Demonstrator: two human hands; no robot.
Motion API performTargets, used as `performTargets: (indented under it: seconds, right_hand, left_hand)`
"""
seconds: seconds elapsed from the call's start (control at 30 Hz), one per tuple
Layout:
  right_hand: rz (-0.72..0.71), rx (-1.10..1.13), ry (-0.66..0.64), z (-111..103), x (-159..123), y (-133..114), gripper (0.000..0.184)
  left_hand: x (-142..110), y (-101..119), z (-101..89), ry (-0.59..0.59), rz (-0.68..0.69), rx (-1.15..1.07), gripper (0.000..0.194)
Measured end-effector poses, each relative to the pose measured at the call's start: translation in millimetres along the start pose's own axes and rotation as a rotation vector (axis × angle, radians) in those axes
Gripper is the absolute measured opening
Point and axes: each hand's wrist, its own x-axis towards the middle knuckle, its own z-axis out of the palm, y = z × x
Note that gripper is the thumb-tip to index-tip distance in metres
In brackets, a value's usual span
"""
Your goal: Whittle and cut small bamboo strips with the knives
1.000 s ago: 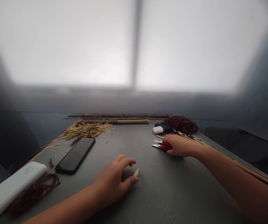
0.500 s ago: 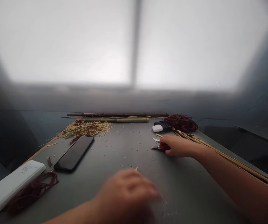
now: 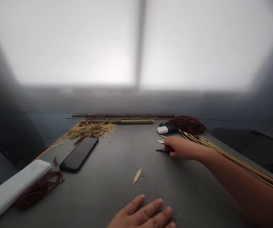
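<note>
Low in the view, my left hand (image 3: 143,213) is spread out with its fingers apart, over or on the grey table; it holds nothing. A small pale bamboo piece (image 3: 137,176), pointed at the near end, lies just beyond its fingertips. On the right, my right hand (image 3: 180,148) is closed around the red handle of a craft knife (image 3: 160,149), whose blade points left. A second blade (image 3: 160,142) shows just past the fingers; its handle is hidden. A thin pale strip (image 3: 164,136) lies close behind that hand.
A phone (image 3: 79,154), a white power bank (image 3: 17,190) and coiled brown cord (image 3: 40,188) lie left. Farther back are straw-like shavings (image 3: 93,129), a bamboo stick (image 3: 137,121), a white case (image 3: 162,129) and a cord bundle (image 3: 188,124). Long bamboo strips (image 3: 233,158) run along the right edge.
My left hand has drawn back toward me and opened out from a blurred curl, leaving the bamboo piece in plain sight. The right hand stays put on the knife. The view has shifted slightly.
</note>
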Motion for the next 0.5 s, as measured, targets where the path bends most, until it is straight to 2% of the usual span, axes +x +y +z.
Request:
performTargets:
  seconds: [0.03, 0.13, 0.37, 0.5]
  right_hand:
    - [0.0, -0.001, 0.004, 1.1, 1.1, 0.6, 0.014]
    - [-0.002, 0.001, 0.017, 4.6, 3.9, 2.2, 0.014]
    - [-0.012, -0.002, 0.035, 7.1, 4.2, 4.0, 0.013]
    - [-0.011, 0.0, 0.034, 5.8, 3.6, 2.7, 0.012]
  left_hand:
    - [-1.8, -3.8, 0.1, 0.029, 0.02, 0.063, 0.045]
    - [-2.2, -9.6, -3.0, 0.015, 0.058, 0.139, 0.048]
    - [26.2, 0.9, 11.8, -0.053, 0.046, -0.146, 0.045]
    - [37.9, 1.1, 16.7, -0.084, 0.008, -0.169, 0.042]
